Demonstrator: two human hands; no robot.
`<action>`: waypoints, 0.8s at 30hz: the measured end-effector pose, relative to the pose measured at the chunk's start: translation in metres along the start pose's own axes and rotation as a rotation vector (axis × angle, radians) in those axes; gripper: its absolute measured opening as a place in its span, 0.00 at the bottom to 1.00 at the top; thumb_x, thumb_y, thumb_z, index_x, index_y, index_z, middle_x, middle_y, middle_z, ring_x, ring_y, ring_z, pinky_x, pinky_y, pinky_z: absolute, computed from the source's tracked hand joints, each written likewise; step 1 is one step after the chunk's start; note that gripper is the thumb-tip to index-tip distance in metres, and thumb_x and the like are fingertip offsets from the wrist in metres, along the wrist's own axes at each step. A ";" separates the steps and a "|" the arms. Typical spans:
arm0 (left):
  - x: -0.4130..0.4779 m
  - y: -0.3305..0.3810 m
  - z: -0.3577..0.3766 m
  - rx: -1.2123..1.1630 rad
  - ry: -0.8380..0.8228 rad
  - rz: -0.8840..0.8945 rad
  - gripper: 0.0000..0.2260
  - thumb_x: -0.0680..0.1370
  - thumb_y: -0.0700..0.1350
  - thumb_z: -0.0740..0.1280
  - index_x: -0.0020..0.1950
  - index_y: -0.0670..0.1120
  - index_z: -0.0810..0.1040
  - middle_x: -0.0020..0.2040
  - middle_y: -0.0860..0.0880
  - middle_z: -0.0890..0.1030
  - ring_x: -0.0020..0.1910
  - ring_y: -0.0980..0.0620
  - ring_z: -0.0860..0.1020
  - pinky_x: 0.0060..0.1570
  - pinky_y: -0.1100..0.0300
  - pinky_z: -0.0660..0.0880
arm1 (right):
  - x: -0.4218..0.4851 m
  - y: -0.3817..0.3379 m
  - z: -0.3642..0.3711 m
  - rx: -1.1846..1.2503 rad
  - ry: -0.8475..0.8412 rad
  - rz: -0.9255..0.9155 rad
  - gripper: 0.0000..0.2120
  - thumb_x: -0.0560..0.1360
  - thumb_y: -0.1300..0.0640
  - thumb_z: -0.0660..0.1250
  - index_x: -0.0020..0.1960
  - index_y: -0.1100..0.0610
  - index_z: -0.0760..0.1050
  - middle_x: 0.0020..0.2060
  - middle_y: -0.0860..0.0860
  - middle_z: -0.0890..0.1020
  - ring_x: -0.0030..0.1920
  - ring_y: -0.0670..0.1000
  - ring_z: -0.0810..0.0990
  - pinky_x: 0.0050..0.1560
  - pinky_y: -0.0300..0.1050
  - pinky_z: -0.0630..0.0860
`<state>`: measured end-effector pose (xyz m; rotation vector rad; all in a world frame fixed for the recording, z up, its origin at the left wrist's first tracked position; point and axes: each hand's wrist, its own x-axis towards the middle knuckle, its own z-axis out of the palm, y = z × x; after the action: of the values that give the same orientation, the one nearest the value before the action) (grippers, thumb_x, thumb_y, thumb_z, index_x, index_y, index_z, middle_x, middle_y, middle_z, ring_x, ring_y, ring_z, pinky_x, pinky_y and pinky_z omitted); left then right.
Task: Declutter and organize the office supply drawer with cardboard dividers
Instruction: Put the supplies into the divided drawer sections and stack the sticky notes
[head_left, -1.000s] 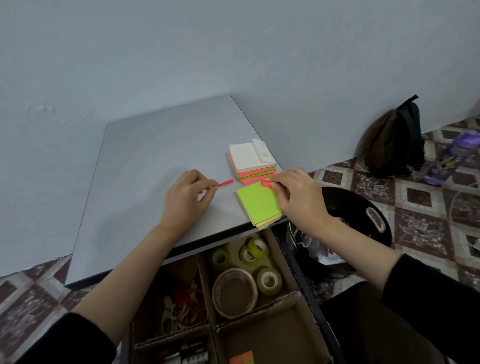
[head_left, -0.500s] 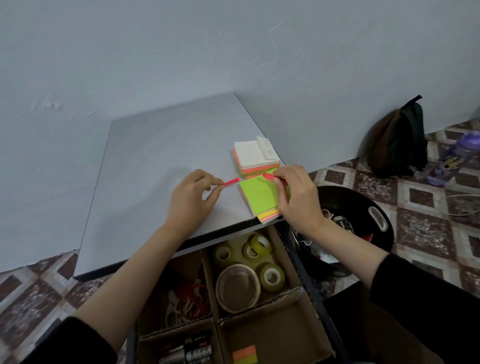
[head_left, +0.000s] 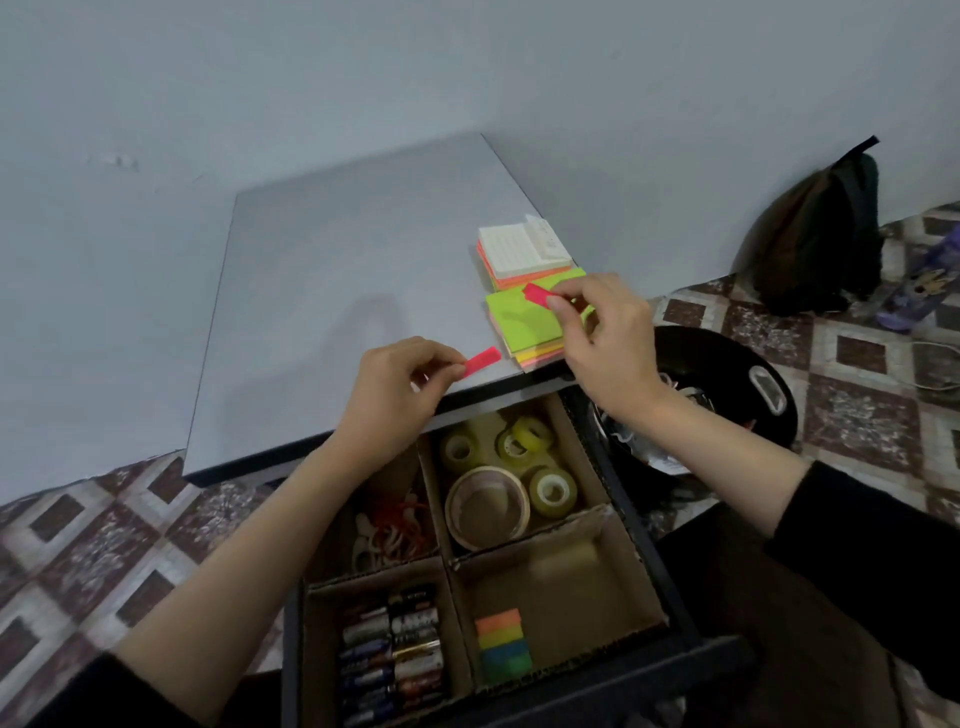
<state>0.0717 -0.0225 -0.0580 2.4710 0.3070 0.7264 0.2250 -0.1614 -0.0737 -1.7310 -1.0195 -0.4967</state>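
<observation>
My left hand (head_left: 395, 389) pinches a small pink sticky tab (head_left: 481, 360) above the grey desk top's (head_left: 332, 291) front edge. My right hand (head_left: 605, 343) pinches a second pink tab (head_left: 539, 296) over a green sticky-note pad (head_left: 524, 325). Behind it lies a stack of white, orange and green note pads (head_left: 519, 254). Below, the open drawer (head_left: 597, 691) has cardboard dividers (head_left: 444, 558): tape rolls (head_left: 498, 478) at the back right, rubber bands (head_left: 389, 535) at the back left, batteries (head_left: 395, 660) at the front left, coloured sticky flags (head_left: 501, 644) at the front right.
A black round bin (head_left: 727, 395) with scraps stands on the tiled floor right of the drawer. A dark backpack (head_left: 815, 234) leans on the wall, with a purple bottle (head_left: 919, 291) beside it. The desk's left half is bare.
Both hands have lifted slightly with their pink tabs. The view has tilted down, so the drawer's front compartments with batteries and sticky flags now show.
</observation>
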 end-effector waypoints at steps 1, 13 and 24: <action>-0.009 0.006 -0.002 -0.018 -0.024 -0.032 0.03 0.73 0.39 0.70 0.45 0.44 0.83 0.39 0.55 0.80 0.39 0.61 0.77 0.39 0.73 0.71 | -0.006 -0.007 -0.005 0.043 -0.029 0.039 0.06 0.75 0.62 0.65 0.44 0.65 0.79 0.36 0.50 0.78 0.35 0.42 0.72 0.37 0.31 0.65; -0.134 0.009 0.011 -0.076 -0.202 -0.259 0.05 0.73 0.39 0.70 0.48 0.47 0.81 0.41 0.60 0.78 0.43 0.64 0.78 0.41 0.74 0.72 | -0.140 -0.029 -0.028 0.112 -0.969 0.390 0.04 0.72 0.61 0.71 0.45 0.60 0.84 0.36 0.49 0.82 0.34 0.46 0.78 0.39 0.36 0.74; -0.130 -0.023 0.024 -0.081 -0.230 -0.396 0.06 0.74 0.41 0.68 0.49 0.48 0.80 0.41 0.56 0.79 0.42 0.60 0.78 0.43 0.70 0.74 | -0.176 -0.028 0.030 -0.068 -1.114 -0.077 0.06 0.70 0.63 0.67 0.44 0.61 0.82 0.40 0.56 0.84 0.41 0.58 0.82 0.39 0.50 0.79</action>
<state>-0.0244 -0.0604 -0.1443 2.2878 0.6407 0.2817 0.1002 -0.2013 -0.1983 -2.0352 -1.8348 0.4885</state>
